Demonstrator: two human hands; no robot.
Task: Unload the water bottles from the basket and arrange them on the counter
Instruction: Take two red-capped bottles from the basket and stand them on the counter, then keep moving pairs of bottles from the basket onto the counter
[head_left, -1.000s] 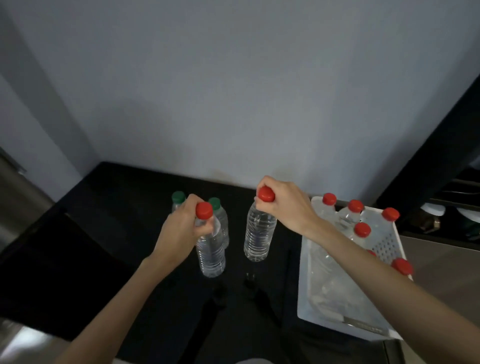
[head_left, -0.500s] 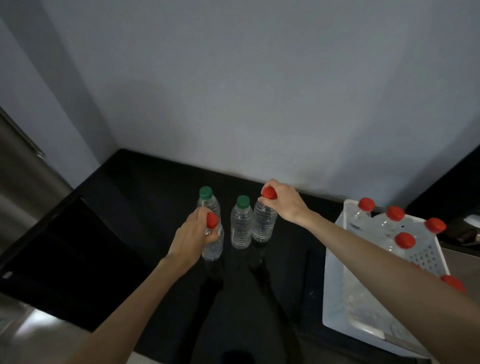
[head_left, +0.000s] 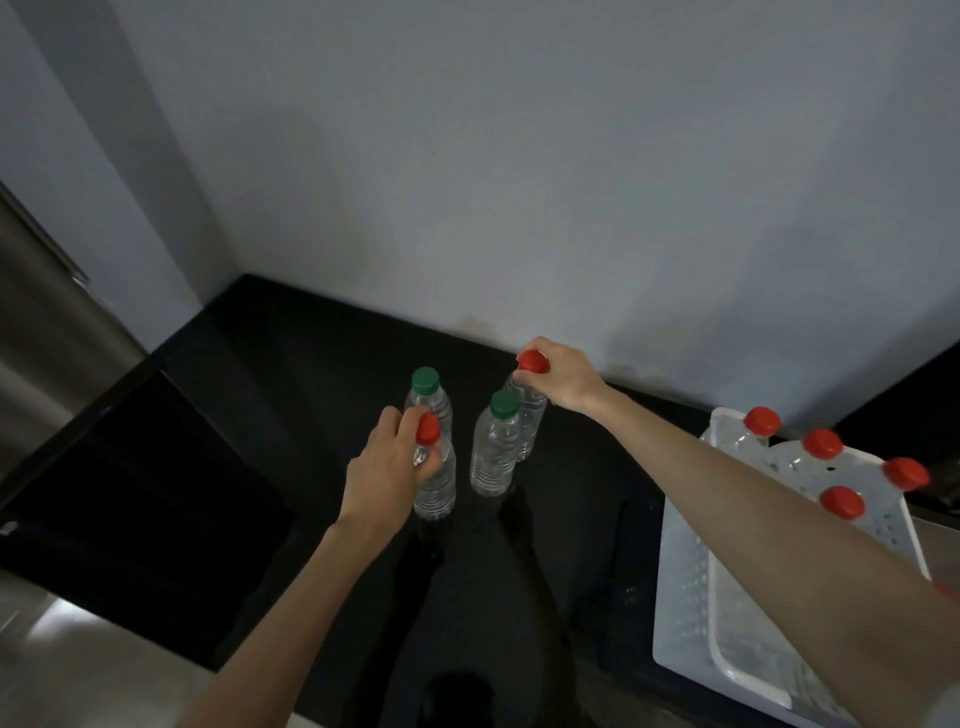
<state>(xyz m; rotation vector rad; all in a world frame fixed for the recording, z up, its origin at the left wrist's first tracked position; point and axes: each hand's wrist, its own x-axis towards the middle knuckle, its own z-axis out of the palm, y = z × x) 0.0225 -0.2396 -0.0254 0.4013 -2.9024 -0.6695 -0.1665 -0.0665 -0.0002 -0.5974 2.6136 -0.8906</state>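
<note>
On the black counter (head_left: 249, 405), in the head view, four water bottles stand close together. The left hand (head_left: 382, 475) holds the near red-cap bottle (head_left: 439, 486), with its fingers curled round the neck just under the cap. This bottle stands upright on the counter. The far green-cap bottle (head_left: 428, 397) is just behind it, at 12 o'clock. The right hand (head_left: 563, 379) pinches the cap of the far red-cap bottle (head_left: 532, 415) with curled fingers. That bottle is upright too, near the grey wall (head_left: 467, 156). The near green-cap bottle (head_left: 496, 449) stands just beside it at 7 o'clock and hides part of its bottom. It is at 3 o'clock from the bottle in the left hand. The white basket (head_left: 685, 571) sits at 4 o'clock from the group, well apart, at the right end of the counter. At its far end, four basket bottles (head_left: 762, 421) with red caps stand inside. The right arm reaches over the basket and hides part of it. A grey metal door (head_left: 47, 322) is at 9 o'clock, by the left edge.
</note>
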